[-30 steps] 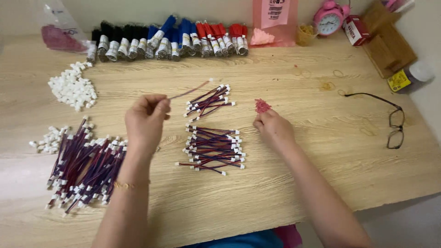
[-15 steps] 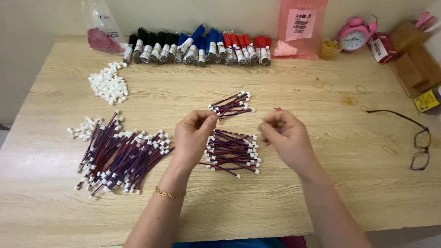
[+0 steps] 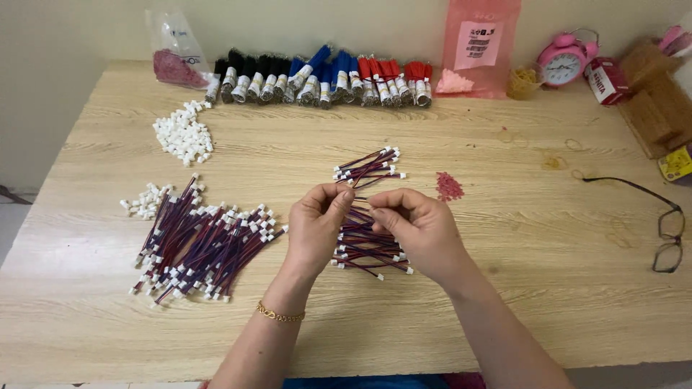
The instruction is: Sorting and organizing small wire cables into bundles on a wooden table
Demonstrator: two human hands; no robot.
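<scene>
A: Where are the person's hands?

B: Both are raised a little over the middle of the pale wood-grain worktop [image 3: 504, 302]. The left hand [image 3: 317, 227] and the right hand [image 3: 422, 230] meet fingertip to fingertip, each pinched closed on something small between them. It looks like one thin red-and-blue wire lead with a white plug, but the piece itself is too small to make out for certain.

A: What lies under them?

B: A small stack of finished red-and-blue wire leads with white plugs [image 3: 371, 248], directly beneath and between the two hands. A second, smaller bunch of the same leads [image 3: 369, 167] lies just beyond the fingertips, angled toward the far right.

A: And off to the left side?

B: A large loose heap of red-and-blue leads [image 3: 205, 245], well apart from the hands, with a few loose white plastic plugs [image 3: 144, 202] at its upper corner. Farther back sits a bigger pile of white plastic connector housings [image 3: 184, 135].

A: Anything to the right?

B: A little pile of tiny pink-red pieces [image 3: 449, 186] near the right hand. A pair of dark-framed glasses [image 3: 667, 230] lies by the right edge. Along the far edge runs a row of bundled black, blue and red wires [image 3: 321, 79], with a pink alarm clock [image 3: 564, 59] beyond.
</scene>
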